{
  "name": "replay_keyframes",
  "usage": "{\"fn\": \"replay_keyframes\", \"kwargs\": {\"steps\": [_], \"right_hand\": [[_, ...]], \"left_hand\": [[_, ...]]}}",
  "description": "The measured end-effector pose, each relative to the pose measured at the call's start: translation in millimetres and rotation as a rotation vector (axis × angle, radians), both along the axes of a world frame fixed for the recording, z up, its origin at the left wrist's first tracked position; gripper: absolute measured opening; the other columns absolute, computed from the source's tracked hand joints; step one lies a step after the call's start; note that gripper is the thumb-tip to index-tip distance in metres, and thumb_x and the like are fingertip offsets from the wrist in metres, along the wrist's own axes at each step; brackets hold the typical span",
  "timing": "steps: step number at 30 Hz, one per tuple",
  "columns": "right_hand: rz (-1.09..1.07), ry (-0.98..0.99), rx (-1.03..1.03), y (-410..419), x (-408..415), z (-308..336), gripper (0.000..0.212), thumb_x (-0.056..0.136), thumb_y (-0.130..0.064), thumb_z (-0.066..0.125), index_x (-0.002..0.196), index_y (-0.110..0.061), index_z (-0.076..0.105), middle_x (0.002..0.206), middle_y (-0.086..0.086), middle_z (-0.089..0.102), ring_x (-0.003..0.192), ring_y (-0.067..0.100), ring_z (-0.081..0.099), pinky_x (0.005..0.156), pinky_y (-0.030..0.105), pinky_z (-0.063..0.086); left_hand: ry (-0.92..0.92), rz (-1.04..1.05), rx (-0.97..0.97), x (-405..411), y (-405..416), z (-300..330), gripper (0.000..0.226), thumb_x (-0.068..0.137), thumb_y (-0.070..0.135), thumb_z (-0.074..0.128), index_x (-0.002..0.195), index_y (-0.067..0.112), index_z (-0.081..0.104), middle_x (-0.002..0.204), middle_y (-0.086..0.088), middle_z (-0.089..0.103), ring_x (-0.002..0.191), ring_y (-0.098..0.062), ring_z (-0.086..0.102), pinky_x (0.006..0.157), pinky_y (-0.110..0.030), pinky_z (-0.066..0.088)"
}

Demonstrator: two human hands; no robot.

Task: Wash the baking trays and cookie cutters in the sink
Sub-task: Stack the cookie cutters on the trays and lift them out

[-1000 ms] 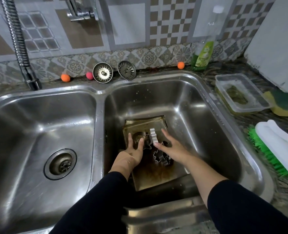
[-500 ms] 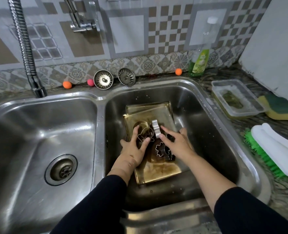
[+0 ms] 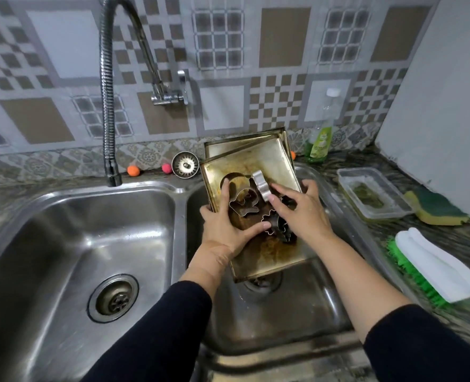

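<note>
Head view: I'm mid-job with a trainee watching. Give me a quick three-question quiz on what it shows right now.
1. True or false: the baking trays lie flat on the floor of the left sink basin.
2. Multiple choice: where are the cookie cutters? A) on the counter by the sponge; B) on the top tray, under the hands; C) in the clear plastic container.
3. Fill in: the faucet spout ends over the ___ basin.

Key
1. False: the left hand and right hand hold them by the side edges over the right basin.
2. B.
3. Left.
</note>
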State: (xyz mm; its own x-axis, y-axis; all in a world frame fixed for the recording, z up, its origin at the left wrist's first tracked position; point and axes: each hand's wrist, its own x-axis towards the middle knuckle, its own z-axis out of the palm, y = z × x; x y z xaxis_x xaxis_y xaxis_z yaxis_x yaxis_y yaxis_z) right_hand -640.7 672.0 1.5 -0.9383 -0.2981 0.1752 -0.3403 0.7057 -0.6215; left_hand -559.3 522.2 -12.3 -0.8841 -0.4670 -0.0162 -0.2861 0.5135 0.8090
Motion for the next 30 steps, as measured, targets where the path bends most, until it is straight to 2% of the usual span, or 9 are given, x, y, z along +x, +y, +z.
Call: {"fn": "replay_keyframes", "kwargs": {"steps": [6,14,17,19,21,24,28,30], "right_hand": [[0.005,0.118,-0.072,-5,8,37,0.041,0.087,-0.056,0.055,0.125,-0.042,0.058,0.145,0.001,0.022,0.128,0.022,0.041,0.095,0.035,0.042],[0.007,0.121,-0.072,-9,18,45,0.045,0.088,-0.057,0.053,0.131,-0.048,0.049,0.149,-0.002,0.017,0.130,0.022,0.040,0.093,0.034,0.043],[0.015,0.146,-0.069,-11,21,49,0.045,0.088,-0.059,0.051,0.132,-0.054,0.044,0.148,-0.004,0.017,0.124,0.022,0.045,0.086,0.033,0.047],[0.019,0.193,-0.057,-12,22,57,0.045,0.088,-0.060,0.050,0.132,-0.057,0.041,0.147,-0.004,0.017,0.112,0.019,0.051,0.075,0.029,0.051],[0.019,0.251,-0.035,-12,23,66,0.045,0.088,-0.061,0.049,0.132,-0.058,0.040,0.146,-0.004,0.018,0.103,0.015,0.051,0.070,0.031,0.055],[0.029,0.322,-0.029,-12,22,79,0.044,0.088,-0.060,0.050,0.130,-0.060,0.040,0.147,-0.004,0.017,0.104,0.013,0.049,0.073,0.036,0.056],[0.031,0.421,-0.065,-11,21,94,0.045,0.087,-0.057,0.053,0.131,-0.057,0.043,0.146,-0.002,0.019,0.110,0.007,0.040,0.074,0.027,0.053],[0.032,0.467,-0.093,-10,20,101,0.045,0.087,-0.055,0.054,0.131,-0.056,0.044,0.145,-0.001,0.019,0.109,0.008,0.042,0.074,0.026,0.053]], "left_hand": [[0.146,0.001,-0.039,5,-4,30,0.120,0.057,0.062,0.079,0.140,0.061,-0.008,0.138,-0.019,0.024,0.128,-0.040,0.039,0.109,-0.040,0.032],[0.141,0.000,-0.085,16,-9,41,0.119,0.057,0.068,0.075,0.138,0.063,-0.012,0.142,-0.022,0.020,0.126,-0.043,0.043,0.107,-0.042,0.035],[0.178,0.005,-0.079,18,-11,44,0.119,0.056,0.067,0.076,0.137,0.064,-0.012,0.142,-0.021,0.019,0.128,-0.043,0.041,0.108,-0.042,0.034],[0.220,0.006,-0.065,18,-12,48,0.119,0.058,0.064,0.077,0.139,0.063,-0.010,0.144,-0.020,0.017,0.131,-0.043,0.038,0.108,-0.042,0.033],[0.257,0.009,-0.056,18,-12,54,0.118,0.059,0.062,0.078,0.140,0.062,-0.008,0.145,-0.020,0.016,0.132,-0.043,0.036,0.107,-0.042,0.034],[0.323,0.016,-0.059,17,-12,64,0.118,0.060,0.060,0.078,0.141,0.060,-0.008,0.144,-0.020,0.017,0.131,-0.043,0.037,0.106,-0.043,0.035],[0.426,0.019,-0.076,13,-11,77,0.119,0.059,0.061,0.078,0.143,0.058,-0.007,0.142,-0.022,0.019,0.134,-0.042,0.031,0.108,-0.044,0.031],[0.468,0.020,-0.092,10,-11,84,0.120,0.059,0.061,0.078,0.144,0.056,-0.007,0.142,-0.022,0.019,0.135,-0.041,0.030,0.109,-0.043,0.030]]}}
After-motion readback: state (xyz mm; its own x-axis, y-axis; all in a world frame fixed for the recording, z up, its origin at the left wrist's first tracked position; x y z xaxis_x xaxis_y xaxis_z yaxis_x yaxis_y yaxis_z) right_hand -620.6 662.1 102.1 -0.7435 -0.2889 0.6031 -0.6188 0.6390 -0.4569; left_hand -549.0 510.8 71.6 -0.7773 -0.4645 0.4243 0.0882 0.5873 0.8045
